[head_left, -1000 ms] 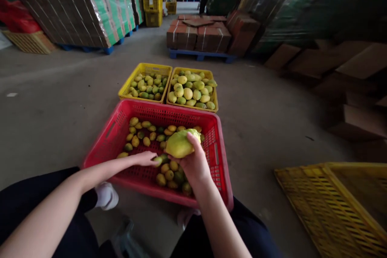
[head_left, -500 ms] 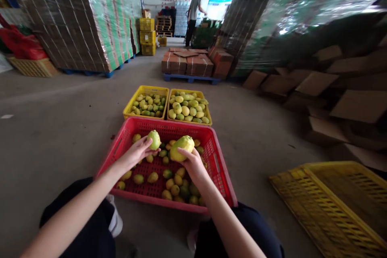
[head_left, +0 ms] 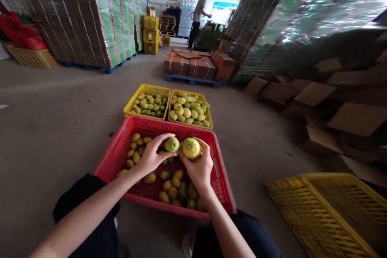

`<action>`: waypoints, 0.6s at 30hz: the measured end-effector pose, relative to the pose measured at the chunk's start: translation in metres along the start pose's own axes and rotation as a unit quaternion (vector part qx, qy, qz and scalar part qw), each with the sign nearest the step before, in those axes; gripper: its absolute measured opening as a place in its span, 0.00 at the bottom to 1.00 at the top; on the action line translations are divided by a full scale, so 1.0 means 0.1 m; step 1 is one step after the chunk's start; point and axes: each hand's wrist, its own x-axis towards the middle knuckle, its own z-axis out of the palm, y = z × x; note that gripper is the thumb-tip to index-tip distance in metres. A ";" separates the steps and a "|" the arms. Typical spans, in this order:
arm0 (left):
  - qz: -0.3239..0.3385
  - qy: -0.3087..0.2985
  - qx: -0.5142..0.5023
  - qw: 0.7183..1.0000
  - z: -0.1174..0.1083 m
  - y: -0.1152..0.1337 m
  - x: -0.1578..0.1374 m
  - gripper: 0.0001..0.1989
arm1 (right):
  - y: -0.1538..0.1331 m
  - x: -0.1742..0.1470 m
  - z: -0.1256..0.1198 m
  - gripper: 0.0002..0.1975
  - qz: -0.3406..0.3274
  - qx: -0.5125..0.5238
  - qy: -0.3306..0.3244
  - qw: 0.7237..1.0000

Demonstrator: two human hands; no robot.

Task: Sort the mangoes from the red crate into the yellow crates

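My left hand (head_left: 155, 154) grips a small green lemon (head_left: 172, 144) between thumb and fingers. In my right hand (head_left: 202, 166) is a larger yellow-green lemon (head_left: 190, 148), its end turned towards me. The two fruits are held side by side, almost touching, above a red plastic crate (head_left: 225, 185). Inside the crate lie many loose lemons (head_left: 172, 192), some in a cluster at the near right and others along the left side. My forearms hide part of the crate's contents.
Two yellow crates, left (head_left: 128, 102) and right (head_left: 211, 119), hold more lemons behind the red one. A tilted yellow crate (head_left: 298, 205) is at right. Cardboard boxes (head_left: 356, 119) pile up beyond. Bundled cardboard (head_left: 177, 64) sits on a blue pallet; a person (head_left: 198, 14) stands behind.
Both hands have drawn together, bringing the two lemons side by side. The lemons have been turned so that their ends face me. The view has shifted slightly.
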 end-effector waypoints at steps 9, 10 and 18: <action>0.157 -0.020 0.150 0.976 -0.01 -0.06 -0.08 0.27 | 0.06 -0.13 0.01 0.26 -0.114 -0.018 -0.003 0.993; 0.164 -0.018 0.159 0.973 -0.02 -0.05 -0.08 0.27 | 0.06 -0.12 0.01 0.26 -0.113 -0.016 -0.006 0.993; 0.178 -0.024 0.188 0.966 -0.04 -0.06 -0.08 0.29 | 0.06 -0.13 0.05 0.25 -0.093 -0.003 -0.009 0.996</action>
